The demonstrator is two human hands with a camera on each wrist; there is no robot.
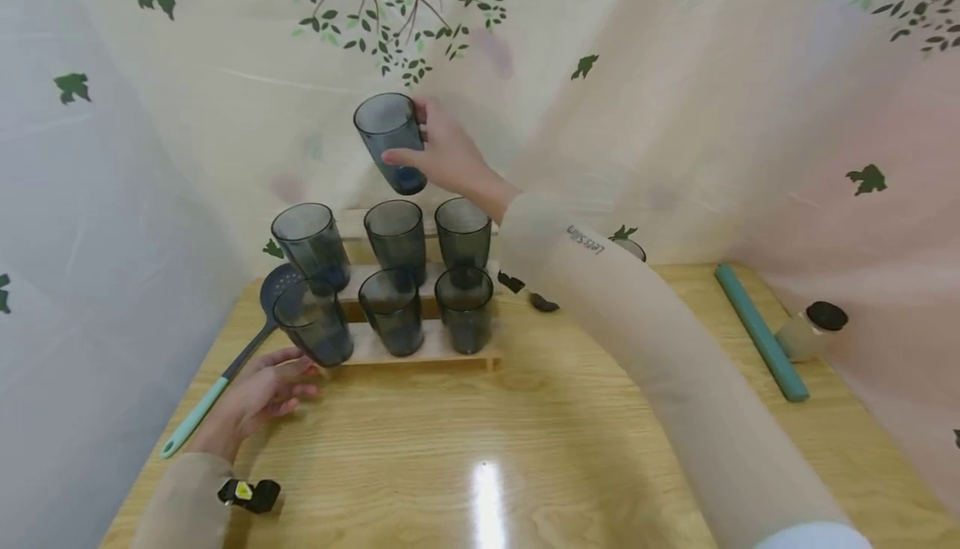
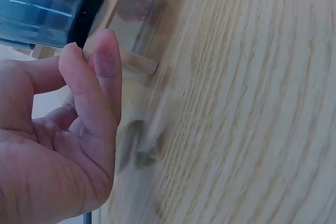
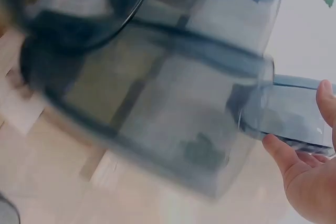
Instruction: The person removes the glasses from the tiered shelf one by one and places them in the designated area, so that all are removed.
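Note:
My right hand point(image 1: 446, 149) grips a blue-grey tinted glass point(image 1: 390, 137), held tilted in the air above a stepped wooden rack point(image 1: 442, 357). In the right wrist view the fingers and thumb wrap round that glass point(image 3: 296, 108), beyond other glasses close to the camera. Three matching glasses stand on the rack's upper step, among them a middle glass point(image 1: 395, 237); three more stand on the lower step. My left hand point(image 1: 266, 391) is by the rack's left front corner, loosely bent, fingertips close below the lower left glass point(image 1: 315, 324). It holds nothing visible.
A slotted spoon point(image 1: 243, 357) with a mint handle lies left of the rack. At the right are a green stick point(image 1: 761, 332) and a small jar point(image 1: 810, 332) with a black lid. Dark pieces point(image 1: 542, 302) lie right of the rack, and a leaf-print curtain point(image 1: 637, 116) hangs behind.

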